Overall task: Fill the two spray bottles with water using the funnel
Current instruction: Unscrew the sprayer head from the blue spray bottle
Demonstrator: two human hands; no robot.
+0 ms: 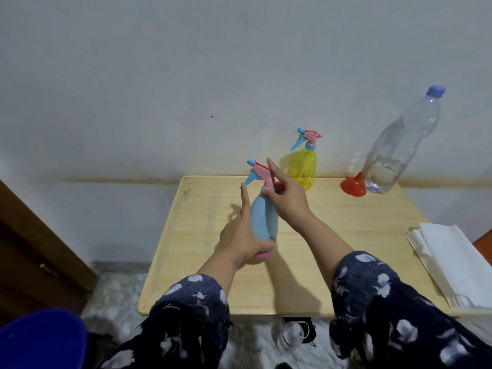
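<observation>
Two spray bottles show here: the blue spray bottle [264,217] is lifted above the middle of the table [306,275], tilted, and the yellow spray bottle [303,166] stands upright at the far edge by the wall. The left hand [241,235] grips the blue bottle's lower body, with its forefinger stretched up toward the trigger. The right hand [286,198] pinches the collar under the pink spray head [259,171], its forefinger raised.

Right of the yellow bottle, the red funnel [353,185] rests mouth-down, just beside the clear water bottle [399,153], which is capped blue, partly filled and stands in the far right corner. A stack of white paper napkins [450,262] lies along the table's right edge, overhanging it a little. The table's left half and near edge are bare wood. A blue tub [40,342] sits low at the left, off the table, and a small clear bottle [291,338] lies on the floor below the near edge.
</observation>
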